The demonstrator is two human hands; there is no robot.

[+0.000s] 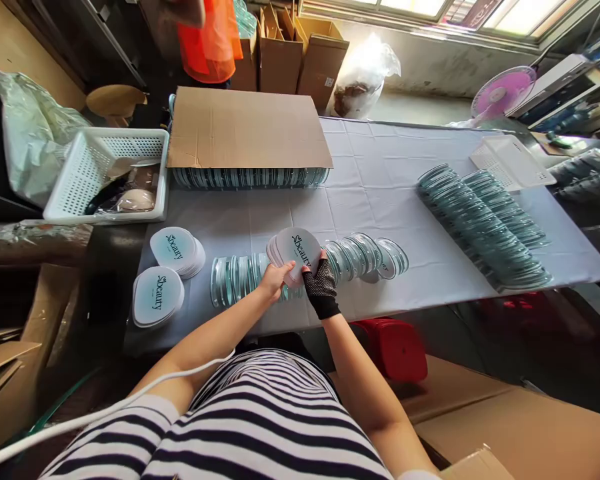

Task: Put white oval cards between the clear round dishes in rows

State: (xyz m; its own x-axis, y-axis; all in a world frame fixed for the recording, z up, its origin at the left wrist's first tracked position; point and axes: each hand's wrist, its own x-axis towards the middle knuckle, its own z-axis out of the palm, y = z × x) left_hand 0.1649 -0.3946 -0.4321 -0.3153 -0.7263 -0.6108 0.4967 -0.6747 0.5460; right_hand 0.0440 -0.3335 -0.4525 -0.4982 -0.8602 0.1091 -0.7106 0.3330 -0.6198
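Note:
Between my two hands is a stack of round white cards (291, 244) printed "beauty", held above the table. My bare left hand (276, 280) grips its lower left edge. My right hand (321, 285), in a black fingerless dotted glove, grips the right edge. Beneath and to the left runs a row of clear round cases (237, 277) standing on edge. More clear cases (355, 257) lean in a row to the right, the last one tilted nearly flat. Two piles of the same cards, an upper pile (176, 250) and a lower pile (157, 297), lie at the table's left end.
A cardboard sheet (250, 127) covers rows of cases at the back. A white basket (63, 200) with wrapped items stands at left. Long rows of cases (480, 227) lie at right near a white tray (513, 163). A red stool (403, 350) is below the table; a person in orange (210, 40) stands behind.

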